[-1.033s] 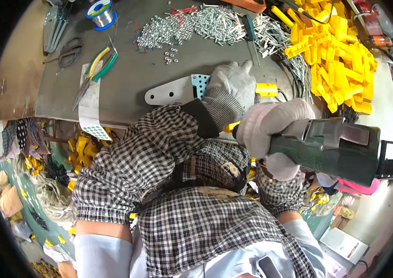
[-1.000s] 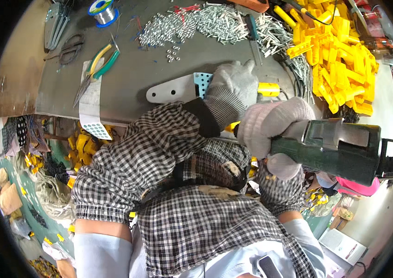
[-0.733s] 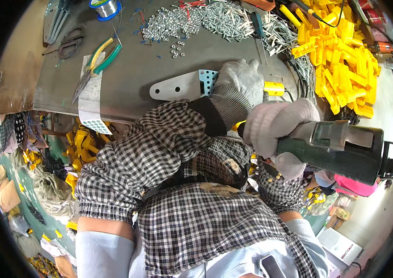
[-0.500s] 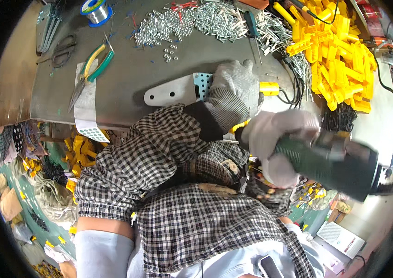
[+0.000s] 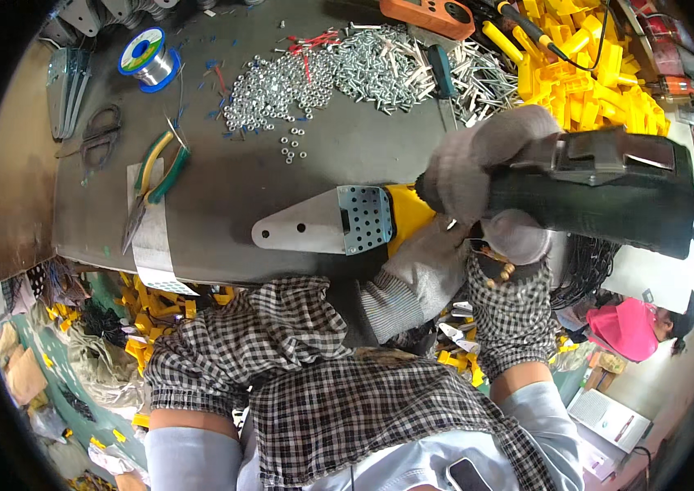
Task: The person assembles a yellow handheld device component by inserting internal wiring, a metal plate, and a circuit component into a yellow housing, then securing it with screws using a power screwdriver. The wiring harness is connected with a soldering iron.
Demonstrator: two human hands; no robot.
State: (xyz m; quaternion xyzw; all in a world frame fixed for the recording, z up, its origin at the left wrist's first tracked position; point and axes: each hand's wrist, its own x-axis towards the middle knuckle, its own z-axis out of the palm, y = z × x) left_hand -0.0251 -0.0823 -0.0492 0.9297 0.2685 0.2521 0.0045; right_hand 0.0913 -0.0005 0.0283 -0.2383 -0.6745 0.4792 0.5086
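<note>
While gripping, fingers (image 5: pixel 478 155) around drill (image 5: pixel 609 192)

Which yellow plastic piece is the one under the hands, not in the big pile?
The yellow piece fitted at the perforated end of the metal bracket, beside the left hand. The others lie heaped in the yellow pile at the far right.
</note>
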